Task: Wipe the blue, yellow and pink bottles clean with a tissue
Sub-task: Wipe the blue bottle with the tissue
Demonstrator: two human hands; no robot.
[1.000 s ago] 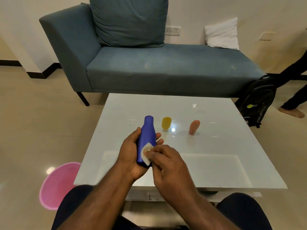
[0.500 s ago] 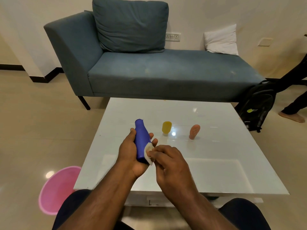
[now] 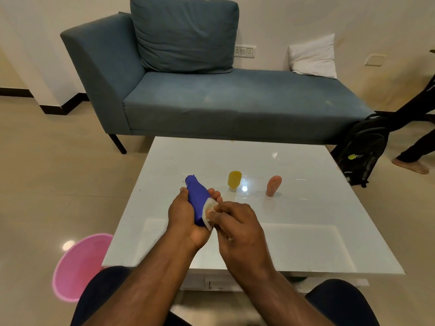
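Pink basin (image 3: 77, 264): round, on the pale floor tiles at the far left, partly tucked behind the table's near-left corner.
Sofa (image 3: 211, 100): blue-grey chaise against the back wall, a large matching cushion (image 3: 186, 34) propped at its left end and a small white pillow (image 3: 313, 56) at its right end.
Table (image 3: 294, 231): low, glossy white top, directly in front of the seated person, whose dark-clad knees show at the bottom edge.
Left hand (image 3: 186, 217): fingers and thumb wrapped round the lower body of the blue bottle, holding it above the table.
Blue bottle (image 3: 196, 194): tilted, neck pointing up and away to the left, base down in the palm.
Tissue (image 3: 208, 211): small white wad pressed against the right side of the blue bottle, near its lower half.
Right hand (image 3: 237, 227): fingers curled, fingertips pinching the tissue against the bottle; touching the left hand's fingertips.
Yellow bottle (image 3: 234, 180): standing on the table beyond the hands, apart from them, cap end down.
Pink bottle (image 3: 273, 185): on the table right of the yellow one, well apart from it, leaning slightly.
Backpack (image 3: 363, 151): black, on the floor by the sofa's right end.
Another person's leg and bare foot (image 3: 410, 165): at the right edge, beside the backpack.
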